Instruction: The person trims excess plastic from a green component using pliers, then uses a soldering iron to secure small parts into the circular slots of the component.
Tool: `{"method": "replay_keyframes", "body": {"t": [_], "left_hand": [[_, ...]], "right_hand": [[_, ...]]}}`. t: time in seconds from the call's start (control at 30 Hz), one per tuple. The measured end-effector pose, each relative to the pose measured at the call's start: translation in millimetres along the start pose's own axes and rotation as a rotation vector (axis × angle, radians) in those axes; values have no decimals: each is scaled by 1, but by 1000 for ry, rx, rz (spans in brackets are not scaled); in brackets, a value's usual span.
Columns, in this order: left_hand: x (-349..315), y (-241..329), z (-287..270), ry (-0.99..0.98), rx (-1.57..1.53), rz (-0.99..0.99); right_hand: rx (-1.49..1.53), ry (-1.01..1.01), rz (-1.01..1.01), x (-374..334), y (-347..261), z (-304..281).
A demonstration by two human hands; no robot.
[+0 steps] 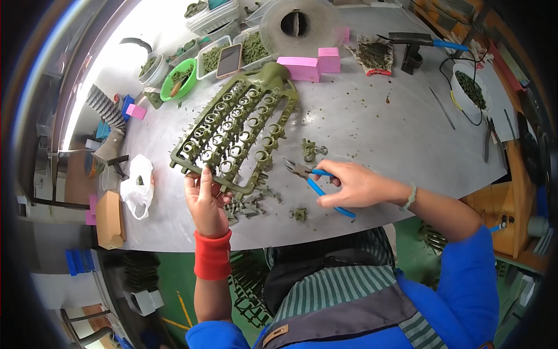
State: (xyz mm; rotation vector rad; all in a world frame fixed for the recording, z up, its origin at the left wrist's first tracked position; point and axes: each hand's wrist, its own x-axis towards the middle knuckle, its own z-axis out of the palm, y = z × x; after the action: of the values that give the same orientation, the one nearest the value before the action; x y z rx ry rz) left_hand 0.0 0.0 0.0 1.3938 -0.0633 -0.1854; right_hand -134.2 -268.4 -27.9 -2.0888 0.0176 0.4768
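Toward the near edge of the counter (418,151), the left hand (207,200) is clamped on the near end of a green plastic frame (247,132), which slants toward the far edge, left of the middle; the right hand (357,185), apart from it, is wrapped around blue-handled cutters (317,182); a loose green piece (299,214) sits close to the near edge, where a brushing forearm could knock it off; held at one end only, the frame could twist if pushed; the cutters point toward it, so a slip might nick a ring or the left fingers; farther off, a swing of the frame's far end could jog the phone (230,61) by the tubs (214,74); some left fingertips are hidden under the frame; the scraps (244,208) beside them are partly covered, too jumbled to count; the blades' gap is hard to judge; glare washes out the far left corner.
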Motion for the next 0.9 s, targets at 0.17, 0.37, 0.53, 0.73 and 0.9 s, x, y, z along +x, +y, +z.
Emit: {"method": "replay_keyframes", "body": {"t": [0.17, 0.37, 0.53, 0.73, 0.9], "left_hand": [[-2, -2, -3, 19, -2, -24], [8, 7, 1, 48, 5, -74], [15, 13, -8, 13, 9, -81], [19, 21, -7, 19, -5, -82], [22, 28, -9, -13, -52, -78]], "right_hand": [[8, 49, -161, 16, 3, -5], [-38, 60, -241, 33, -5, -15], [-29, 6, -208, 36, -21, -27], [16, -32, -189, 36, -30, -36], [33, -50, -149, 31, -42, -43]]}}
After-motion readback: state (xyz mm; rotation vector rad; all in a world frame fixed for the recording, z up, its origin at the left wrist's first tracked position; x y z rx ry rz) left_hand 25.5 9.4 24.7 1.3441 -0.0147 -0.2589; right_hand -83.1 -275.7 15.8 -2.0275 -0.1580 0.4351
